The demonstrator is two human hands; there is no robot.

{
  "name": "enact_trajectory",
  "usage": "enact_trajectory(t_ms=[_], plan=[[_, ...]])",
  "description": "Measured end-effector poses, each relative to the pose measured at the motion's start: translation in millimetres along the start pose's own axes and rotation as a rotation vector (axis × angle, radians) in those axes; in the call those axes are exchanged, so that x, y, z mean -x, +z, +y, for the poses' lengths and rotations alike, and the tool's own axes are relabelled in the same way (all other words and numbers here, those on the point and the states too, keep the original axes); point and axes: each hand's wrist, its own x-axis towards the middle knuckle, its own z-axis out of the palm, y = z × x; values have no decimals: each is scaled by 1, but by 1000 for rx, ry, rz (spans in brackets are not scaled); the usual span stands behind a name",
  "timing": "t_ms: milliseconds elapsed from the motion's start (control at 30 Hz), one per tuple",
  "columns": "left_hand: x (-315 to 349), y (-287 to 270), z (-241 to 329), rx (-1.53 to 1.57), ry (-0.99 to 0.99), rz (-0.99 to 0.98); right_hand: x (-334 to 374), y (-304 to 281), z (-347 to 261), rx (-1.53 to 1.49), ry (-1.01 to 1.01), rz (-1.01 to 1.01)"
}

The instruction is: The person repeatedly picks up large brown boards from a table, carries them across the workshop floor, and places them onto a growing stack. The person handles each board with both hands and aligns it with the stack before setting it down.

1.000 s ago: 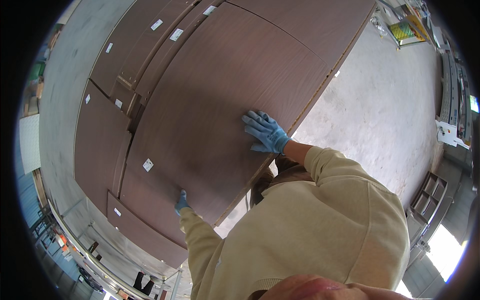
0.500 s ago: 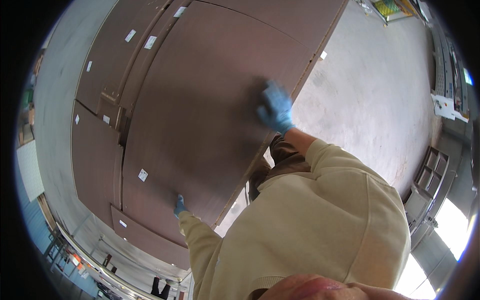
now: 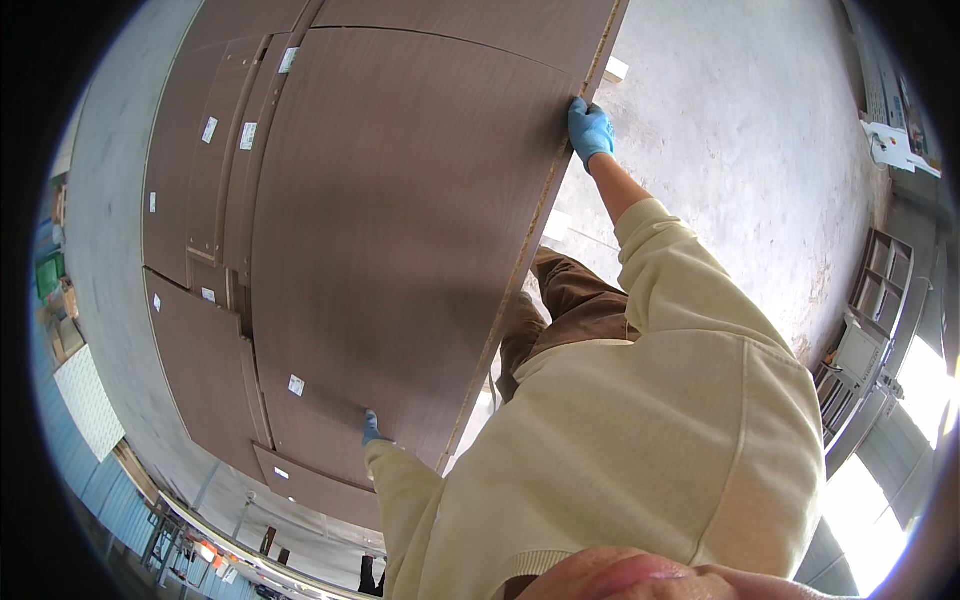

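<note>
A large brown wood-grain panel lies flat in front of me, its raw chipboard edge on the side nearest my body. My right hand, in a blue glove, is closed over that edge, close to the seam with another brown panel farther off. Part of its fingers is hidden. My left hand, also blue-gloved, rests on the same large panel toward its left end. One stretched digit shows there, and the sleeve covers much of the rest. A white label is stuck to the panel near this hand.
Smaller brown panels with white labels lie beyond and to the left. Pale blocks show beside the chipboard edge. Grey floor spreads to the right, with a shelved rack at its far side.
My right hand has moved away from me, off the panel's top face and onto its edge, where it has closed. My left hand has stayed on the panel. The view has shifted slightly.
</note>
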Motion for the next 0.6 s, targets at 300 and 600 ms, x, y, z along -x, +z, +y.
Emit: enact_trajectory(t_ms=[300,600], plan=[[-1,9,-7,171,152,48,-6,-2,-8,194,-80,-14],[-1,7,-4,148,202,144,-5,-7,-12,221,-112,-35]])
